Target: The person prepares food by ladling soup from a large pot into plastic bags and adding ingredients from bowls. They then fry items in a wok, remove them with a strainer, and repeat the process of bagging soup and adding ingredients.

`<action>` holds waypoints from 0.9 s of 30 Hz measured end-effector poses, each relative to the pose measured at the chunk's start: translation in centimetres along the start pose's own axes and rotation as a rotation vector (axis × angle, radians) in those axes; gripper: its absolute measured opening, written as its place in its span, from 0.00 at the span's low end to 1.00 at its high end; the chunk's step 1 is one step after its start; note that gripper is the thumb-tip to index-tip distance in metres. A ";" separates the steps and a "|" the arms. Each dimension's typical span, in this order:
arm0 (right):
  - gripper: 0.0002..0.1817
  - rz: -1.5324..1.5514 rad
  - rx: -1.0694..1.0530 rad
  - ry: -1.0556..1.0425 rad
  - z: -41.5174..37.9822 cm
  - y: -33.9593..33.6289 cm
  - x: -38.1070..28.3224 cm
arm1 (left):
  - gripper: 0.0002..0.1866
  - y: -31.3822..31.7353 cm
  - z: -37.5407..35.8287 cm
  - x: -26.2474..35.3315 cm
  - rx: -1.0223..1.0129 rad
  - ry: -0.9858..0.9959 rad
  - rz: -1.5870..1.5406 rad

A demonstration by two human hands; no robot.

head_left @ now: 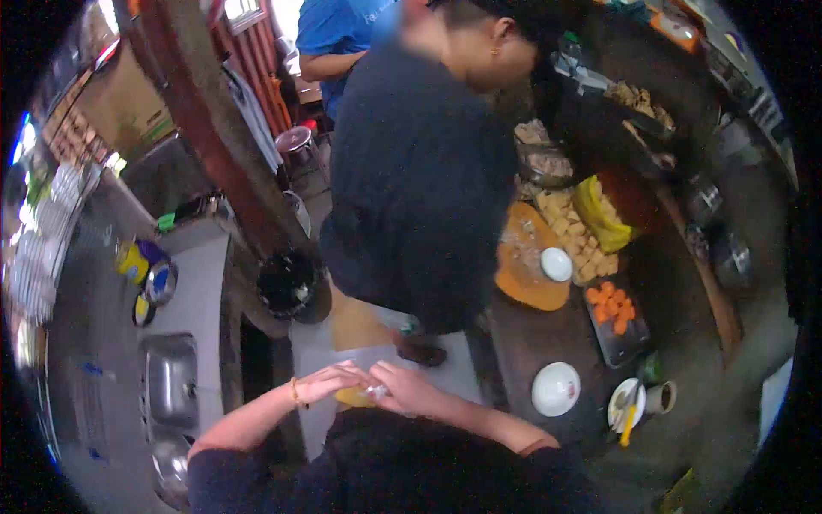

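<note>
My two hands meet low in front of my body, fingertips close together. My left hand (330,382), with a bracelet at the wrist, has its fingers bent over toward the right one. My right hand (408,391) is closed, its fingers curled at a small white crumpled thing (377,390). A yellow patch (353,397) shows just below and between the hands; I cannot tell what it is.
Close ahead, a person in a dark shirt (411,180) leans over the right counter. On that counter are an orange cutting board (535,287), pale cut chunks (567,224), a tray (629,344) with orange pieces and a white bowl (556,390). Sink (171,373) at left.
</note>
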State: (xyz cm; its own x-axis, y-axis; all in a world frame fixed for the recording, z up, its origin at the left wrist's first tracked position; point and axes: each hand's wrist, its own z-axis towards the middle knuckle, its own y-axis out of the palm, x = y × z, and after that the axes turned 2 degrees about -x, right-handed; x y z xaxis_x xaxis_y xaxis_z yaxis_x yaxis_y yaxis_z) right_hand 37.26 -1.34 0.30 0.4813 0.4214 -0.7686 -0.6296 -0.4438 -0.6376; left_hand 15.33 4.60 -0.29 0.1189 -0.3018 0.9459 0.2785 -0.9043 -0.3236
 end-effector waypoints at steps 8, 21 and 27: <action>0.16 0.181 0.187 -0.123 22.6 4.8 -2.9 | 0.21 -18.0 -11.5 -2.4 0.022 -0.247 0.002; 0.09 -0.518 0.712 -0.254 38.8 3.1 -1.9 | 0.27 -30.5 -13.9 -5.1 0.521 -0.178 -0.714; 0.22 -0.413 0.607 -0.192 34.5 5.0 -1.7 | 0.35 -34.4 -11.3 -5.6 0.703 0.038 -1.166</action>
State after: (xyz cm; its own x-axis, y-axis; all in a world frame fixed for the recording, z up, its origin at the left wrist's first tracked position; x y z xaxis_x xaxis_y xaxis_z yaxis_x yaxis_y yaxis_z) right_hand 12.30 23.01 0.18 0.6715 0.6136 -0.4155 -0.6729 0.2700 -0.6887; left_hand -5.74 34.01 5.79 -0.5404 0.5061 0.6722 0.6222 -0.2975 0.7242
